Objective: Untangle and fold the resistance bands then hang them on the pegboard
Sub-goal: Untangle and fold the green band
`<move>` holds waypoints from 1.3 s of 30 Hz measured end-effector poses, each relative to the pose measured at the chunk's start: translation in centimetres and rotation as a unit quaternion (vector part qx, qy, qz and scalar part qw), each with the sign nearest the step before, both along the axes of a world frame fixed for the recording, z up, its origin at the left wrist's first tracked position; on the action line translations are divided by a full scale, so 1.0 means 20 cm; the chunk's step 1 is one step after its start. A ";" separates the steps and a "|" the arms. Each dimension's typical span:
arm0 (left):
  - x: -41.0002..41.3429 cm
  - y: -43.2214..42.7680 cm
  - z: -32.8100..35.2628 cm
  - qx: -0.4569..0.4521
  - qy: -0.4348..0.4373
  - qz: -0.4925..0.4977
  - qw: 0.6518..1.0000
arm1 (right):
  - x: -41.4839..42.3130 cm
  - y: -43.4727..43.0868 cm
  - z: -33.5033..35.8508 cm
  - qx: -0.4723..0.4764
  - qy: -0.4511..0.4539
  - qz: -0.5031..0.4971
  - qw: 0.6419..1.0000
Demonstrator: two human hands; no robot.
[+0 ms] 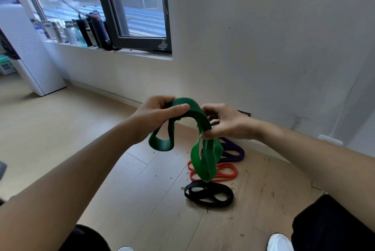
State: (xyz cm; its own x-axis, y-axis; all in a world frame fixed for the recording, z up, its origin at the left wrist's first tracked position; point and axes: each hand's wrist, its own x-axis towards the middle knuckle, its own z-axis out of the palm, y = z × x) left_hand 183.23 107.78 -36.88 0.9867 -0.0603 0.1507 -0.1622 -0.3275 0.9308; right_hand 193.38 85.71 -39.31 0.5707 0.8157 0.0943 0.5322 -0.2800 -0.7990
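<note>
We hold the green band (pixel 199 114) in the air over the floor (pixel 60 129), left hand (pixel 160 114) gripping its left loop and right hand (pixel 225 123) pinching its right loop, both grips closed, above the other bands (pixel 227 171); we should smooth out each twist before folding.

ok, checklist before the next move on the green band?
1. Left hand grips green band: ok.
2. Right hand pinches green band: ok.
3. Green band untangled: not ok, twisted loops hang below both hands.
4. Green band's lower loop clear of red band: cannot tell.
5. Purple band, red band, black band hung: not ok, all on floor.
6. Pegboard in sight: not ok.
</note>
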 end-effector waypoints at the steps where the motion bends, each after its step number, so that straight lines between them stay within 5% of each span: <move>1: 0.00 0.02 0.01 -0.005 -0.005 0.000 1.000 | 0.00 0.00 0.01 0.002 -0.003 0.000 1.000; 9: -0.01 0.11 -0.04 0.127 0.064 -0.041 0.989 | 0.00 -0.04 0.07 0.029 0.030 -0.001 0.999; 16: 0.01 -0.06 -0.08 0.242 -0.072 -0.024 0.967 | -0.03 -0.02 0.08 0.005 0.019 0.019 1.000; 29: 0.02 -0.05 0.01 0.095 -0.066 0.039 0.993 | 0.00 -0.01 0.02 0.009 0.011 0.001 1.000; 39: -0.02 0.00 0.05 0.155 -0.035 0.011 0.987 | 0.01 -0.01 0.09 -0.063 -0.038 0.017 0.997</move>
